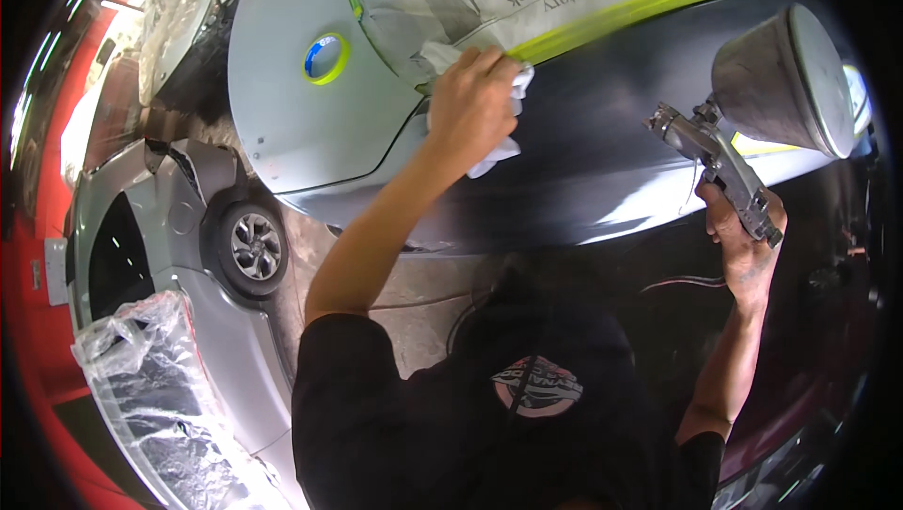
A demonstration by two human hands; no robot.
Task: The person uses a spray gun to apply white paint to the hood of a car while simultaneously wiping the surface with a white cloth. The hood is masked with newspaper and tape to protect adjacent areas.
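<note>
The left hand (pixel 473 107) is curled round a crumpled white cloth (pixel 495 158), likely soft and light, against the dark car panel (pixel 583 143); the right hand (pixel 750 251) grips a spray gun (pixel 722 160), probably rigid, top-heavy, best held by its handle.

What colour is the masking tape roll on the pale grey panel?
The masking tape roll is bright yellow-green, with blue inside; best seen in the head view.

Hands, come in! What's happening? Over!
Left hand: holding white cloth at dark panel. Right hand: gripping spray gun. Tape roll on grey panel, clear of both hands.
</note>
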